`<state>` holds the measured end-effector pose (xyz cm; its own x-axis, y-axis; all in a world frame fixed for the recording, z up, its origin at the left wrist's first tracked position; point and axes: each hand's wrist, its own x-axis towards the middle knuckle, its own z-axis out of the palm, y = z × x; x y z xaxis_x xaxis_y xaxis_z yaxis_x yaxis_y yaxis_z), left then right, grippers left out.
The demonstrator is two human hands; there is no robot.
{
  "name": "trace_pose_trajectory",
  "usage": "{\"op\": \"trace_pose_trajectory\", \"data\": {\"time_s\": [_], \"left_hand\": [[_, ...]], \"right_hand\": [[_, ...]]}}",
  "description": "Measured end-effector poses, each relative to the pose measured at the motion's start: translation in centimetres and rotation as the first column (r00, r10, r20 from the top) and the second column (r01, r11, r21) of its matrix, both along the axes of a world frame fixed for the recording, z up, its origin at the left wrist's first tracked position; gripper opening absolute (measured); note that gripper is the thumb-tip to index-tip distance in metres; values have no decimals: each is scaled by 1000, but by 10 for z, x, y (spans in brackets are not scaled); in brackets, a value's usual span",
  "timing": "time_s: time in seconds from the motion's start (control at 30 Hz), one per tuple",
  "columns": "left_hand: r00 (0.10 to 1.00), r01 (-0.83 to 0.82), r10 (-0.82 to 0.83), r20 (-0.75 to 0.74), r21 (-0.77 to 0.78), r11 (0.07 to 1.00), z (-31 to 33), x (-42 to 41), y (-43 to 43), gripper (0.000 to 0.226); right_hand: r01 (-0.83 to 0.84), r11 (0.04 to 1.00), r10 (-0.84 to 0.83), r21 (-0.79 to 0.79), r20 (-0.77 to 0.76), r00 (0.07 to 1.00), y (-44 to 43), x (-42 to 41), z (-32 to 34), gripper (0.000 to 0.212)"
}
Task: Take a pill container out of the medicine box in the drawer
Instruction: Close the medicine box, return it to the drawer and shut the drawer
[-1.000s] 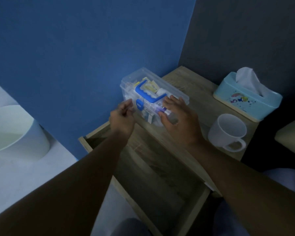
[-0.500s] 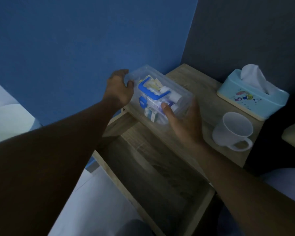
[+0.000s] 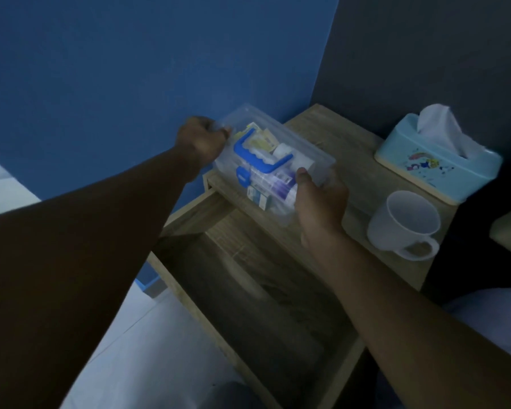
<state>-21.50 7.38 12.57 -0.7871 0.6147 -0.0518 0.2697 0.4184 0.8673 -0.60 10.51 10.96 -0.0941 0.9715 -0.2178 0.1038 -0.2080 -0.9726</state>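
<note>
A: Where's the medicine box (image 3: pixel 313 156)?
B: On the surface (image 3: pixel 342 143), above the open drawer (image 3: pixel 248 290).
A: Hands?
B: Left hand (image 3: pixel 202 140) grips far end, right hand (image 3: pixel 319 199) grips near end. Lid closed.

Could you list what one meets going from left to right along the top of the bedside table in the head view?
Left hand → clear medicine box with its blue handle → right hand → white mug → light blue tissue box.

A home bedroom corner: wooden nightstand (image 3: pixel 351 160) carrying a tissue box (image 3: pixel 443 169) and white mug (image 3: pixel 404 225).
</note>
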Motion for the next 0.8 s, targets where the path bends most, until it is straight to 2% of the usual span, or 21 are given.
{"op": "trace_pose_trajectory", "data": {"time_s": [0.13,0.23,0.37,0.53,0.67,0.8], "left_hand": [[1000,-25,25,-7,31,999,15,10,-18,23],[999,-34,34,-4,47,998,28,21,-38,24],[998,-55,55,28,26,998,36,40,-67,34],[999,-52,53,10,-97,994,26,64,-106,60],[999,-4,-3,-35,-179,984,13,77,-136,59],[998,25,-41,-57,-258,966,-6,80,-158,54]], "right_hand": [[8,1000,-9,-13,-68,998,-17,15,17,54],[-17,1000,17,-6,-94,995,-31,25,36,27],[-13,1000,13,4,-79,997,-62,41,53,34],[-30,999,31,23,-9,999,-114,66,42,51],[-107,994,110,-36,105,988,-152,84,28,68],[-125,992,127,-24,94,987,-179,95,12,64]]}}
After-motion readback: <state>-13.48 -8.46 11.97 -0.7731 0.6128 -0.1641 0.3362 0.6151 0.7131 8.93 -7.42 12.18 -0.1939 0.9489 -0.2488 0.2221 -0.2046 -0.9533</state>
